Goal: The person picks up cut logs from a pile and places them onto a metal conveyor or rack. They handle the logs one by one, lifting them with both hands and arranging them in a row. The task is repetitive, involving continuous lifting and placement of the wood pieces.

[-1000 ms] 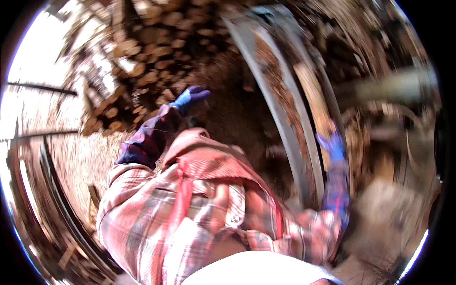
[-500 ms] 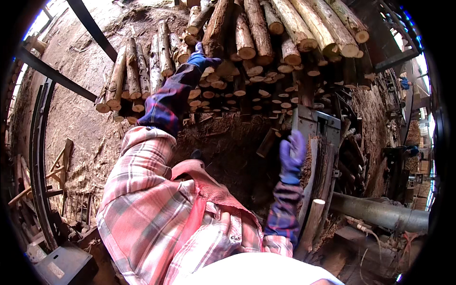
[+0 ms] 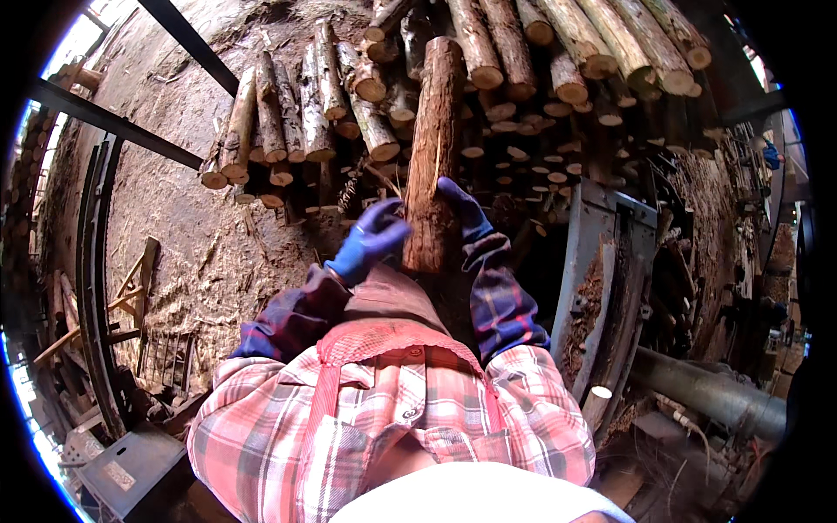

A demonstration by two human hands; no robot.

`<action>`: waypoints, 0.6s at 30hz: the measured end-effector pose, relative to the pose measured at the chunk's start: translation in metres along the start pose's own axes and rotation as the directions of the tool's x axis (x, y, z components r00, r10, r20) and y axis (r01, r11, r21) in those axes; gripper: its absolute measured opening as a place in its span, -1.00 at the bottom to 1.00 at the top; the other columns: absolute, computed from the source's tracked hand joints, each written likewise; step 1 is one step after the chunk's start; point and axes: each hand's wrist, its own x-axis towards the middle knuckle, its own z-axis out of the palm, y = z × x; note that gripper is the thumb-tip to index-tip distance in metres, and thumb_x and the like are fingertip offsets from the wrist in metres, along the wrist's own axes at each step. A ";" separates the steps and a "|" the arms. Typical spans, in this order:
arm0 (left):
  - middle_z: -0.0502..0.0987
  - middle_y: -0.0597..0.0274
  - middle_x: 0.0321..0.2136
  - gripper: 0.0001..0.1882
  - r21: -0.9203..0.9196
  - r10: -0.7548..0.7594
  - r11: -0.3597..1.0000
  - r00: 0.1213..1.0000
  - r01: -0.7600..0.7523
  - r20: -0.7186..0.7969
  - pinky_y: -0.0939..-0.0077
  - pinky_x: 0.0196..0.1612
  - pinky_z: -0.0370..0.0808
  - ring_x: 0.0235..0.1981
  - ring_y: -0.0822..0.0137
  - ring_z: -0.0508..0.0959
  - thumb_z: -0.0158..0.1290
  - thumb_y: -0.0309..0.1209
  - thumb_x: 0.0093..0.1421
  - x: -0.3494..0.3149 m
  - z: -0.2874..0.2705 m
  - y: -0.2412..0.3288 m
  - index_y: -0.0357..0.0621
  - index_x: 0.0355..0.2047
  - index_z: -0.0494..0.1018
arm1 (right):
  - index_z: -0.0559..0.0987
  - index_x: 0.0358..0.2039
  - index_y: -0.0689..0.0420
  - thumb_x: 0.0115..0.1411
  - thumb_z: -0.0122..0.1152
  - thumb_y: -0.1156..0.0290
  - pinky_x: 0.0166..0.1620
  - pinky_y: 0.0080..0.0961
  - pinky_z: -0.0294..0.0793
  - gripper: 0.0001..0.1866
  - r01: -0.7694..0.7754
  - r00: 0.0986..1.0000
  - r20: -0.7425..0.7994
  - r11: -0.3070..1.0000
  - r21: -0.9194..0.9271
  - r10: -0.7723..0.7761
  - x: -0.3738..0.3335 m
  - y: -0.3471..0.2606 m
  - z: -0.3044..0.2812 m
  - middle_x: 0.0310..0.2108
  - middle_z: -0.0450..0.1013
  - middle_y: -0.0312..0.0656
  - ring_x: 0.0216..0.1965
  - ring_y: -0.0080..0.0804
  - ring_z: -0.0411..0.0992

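Observation:
A thick log (image 3: 433, 157) with rough reddish-brown bark stands out lengthwise in front of me, its near end close to my apron and its far end against the log pile. My left hand (image 3: 370, 240), in a blue-purple glove, is curled at the log's left side, fingertips at the bark, slightly smeared by motion. On the opposite side, my gloved right hand (image 3: 468, 213) is pressed to the bark, with a finger reaching over its edge; its other fingers are hidden behind the log.
The stacked log pile (image 3: 523, 78) spans the far side. At my right stands a grey metal frame (image 3: 602, 205) with a trough beside it, and a thick pipe (image 3: 715, 388). Dark metal bars (image 3: 113, 126) and a grey box (image 3: 126, 475) are on the left.
The thick log has come out of the pile toward me. My left hand has drawn back from the pile to its side, and my right hand has moved left from the metal frame to it.

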 end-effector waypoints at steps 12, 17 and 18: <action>0.37 0.12 0.07 -0.41 -0.440 0.404 0.872 0.820 -0.212 0.406 0.40 0.11 0.34 0.06 0.32 0.38 -0.17 -0.02 0.34 0.050 0.167 -0.125 -0.23 0.17 0.24 | 0.15 0.29 0.21 -0.06 0.47 0.13 0.29 -0.39 0.04 -0.01 0.314 0.645 -0.205 0.500 -0.807 -0.736 -0.266 0.073 -0.063 0.22 0.19 -0.04 0.25 -0.29 0.13; 0.19 -0.01 0.24 -0.33 -0.570 0.754 0.564 0.090 -0.598 0.651 0.29 0.27 0.14 0.23 0.14 0.23 -0.24 -0.03 0.35 0.072 0.275 -0.100 -0.33 0.27 0.07 | 0.15 0.29 0.18 -0.01 0.42 0.47 0.21 -0.45 0.22 -0.11 0.469 0.427 -0.136 0.348 -0.812 -0.894 -0.314 0.074 -0.071 0.20 0.22 -0.14 0.20 -0.39 0.19; 0.23 -0.04 0.21 -0.39 -0.525 0.781 0.495 0.090 -0.693 0.618 0.25 0.23 0.18 0.20 0.11 0.27 -0.20 -0.07 0.35 0.060 0.304 -0.093 -0.31 0.21 0.16 | 0.16 0.29 0.18 -0.01 0.42 0.49 0.19 -0.47 0.24 -0.12 0.420 0.384 -0.135 0.303 -0.855 -0.913 -0.338 0.071 -0.073 0.19 0.23 -0.14 0.19 -0.39 0.21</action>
